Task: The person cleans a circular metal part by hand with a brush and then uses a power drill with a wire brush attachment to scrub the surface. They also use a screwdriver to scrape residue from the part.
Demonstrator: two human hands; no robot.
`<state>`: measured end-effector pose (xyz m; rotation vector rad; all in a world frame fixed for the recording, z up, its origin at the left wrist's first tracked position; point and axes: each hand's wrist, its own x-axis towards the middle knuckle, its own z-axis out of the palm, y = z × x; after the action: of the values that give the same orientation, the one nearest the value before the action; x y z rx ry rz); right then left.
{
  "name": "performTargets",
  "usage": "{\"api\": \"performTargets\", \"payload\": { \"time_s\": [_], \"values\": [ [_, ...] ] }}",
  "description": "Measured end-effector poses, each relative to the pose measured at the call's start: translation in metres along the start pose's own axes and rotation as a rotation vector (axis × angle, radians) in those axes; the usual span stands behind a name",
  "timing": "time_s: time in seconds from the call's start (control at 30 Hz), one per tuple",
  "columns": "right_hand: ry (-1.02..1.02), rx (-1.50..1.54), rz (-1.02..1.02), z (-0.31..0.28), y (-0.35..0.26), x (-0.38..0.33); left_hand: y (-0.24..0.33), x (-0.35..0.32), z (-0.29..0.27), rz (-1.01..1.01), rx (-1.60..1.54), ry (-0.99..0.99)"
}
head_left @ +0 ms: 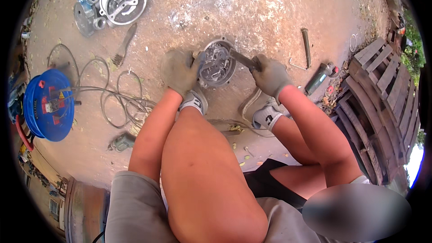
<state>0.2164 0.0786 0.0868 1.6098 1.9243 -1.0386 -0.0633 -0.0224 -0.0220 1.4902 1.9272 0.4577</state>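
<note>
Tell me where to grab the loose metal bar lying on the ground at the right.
Grip the metal bar around its middle, coming from above. It lies flat and apart on the dirt, running near to far, so fingers can close across its narrow width. The bent wire lies just left of it.

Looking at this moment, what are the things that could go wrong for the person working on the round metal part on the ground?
1. The right hand drives a metal tool into the round metal part; if it slips, it could strike the left hand steadying the rim.
2. The part lies loose on the ground and may shift.
3. Loose cables lie beside the left foot, a possible trip hazard.
</note>
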Motion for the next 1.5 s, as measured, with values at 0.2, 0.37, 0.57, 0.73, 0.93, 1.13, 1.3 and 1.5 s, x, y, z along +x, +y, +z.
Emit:
{"api": "performTargets", "payload": {
  "time_s": [0.2,0.37,0.57,0.73,0.93,1.13,1.3,1.5],
  "values": [
    [-0.219,-0.212,0.197,-0.002,-0.055,0.016,0.01,-0.006,-0.003,-0.047,-0.178,-0.157],
    [-0.25,-0.277,0.242,0.003,-0.093,0.015,0.003,-0.009,0.016,0.029,-0.251,-0.097],
    [-0.258,-0.306,0.243,0.009,-0.106,0.023,0.006,-0.011,0.016,-0.111,-0.434,-0.208],
    [-0.234,-0.297,0.219,0.012,-0.093,0.032,0.003,-0.01,0.019,-0.078,-0.448,-0.191],
    [-0.25,-0.355,0.209,0.007,-0.09,0.026,0.006,-0.01,0.012,-0.111,-0.476,-0.2],
    [-0.233,-0.471,-0.034,0.003,-0.073,0.034,0.005,-0.009,0.01,-0.127,-0.427,-0.254],
    [-0.393,-0.569,-0.019,-0.005,-0.074,0.054,-0.003,-0.012,0.019,-0.06,-0.382,-0.137],
    [-0.316,-0.693,-0.143,-0.03,-0.079,0.046,0.007,-0.008,0.005,-0.126,-0.419,-0.246]
  ]
}}
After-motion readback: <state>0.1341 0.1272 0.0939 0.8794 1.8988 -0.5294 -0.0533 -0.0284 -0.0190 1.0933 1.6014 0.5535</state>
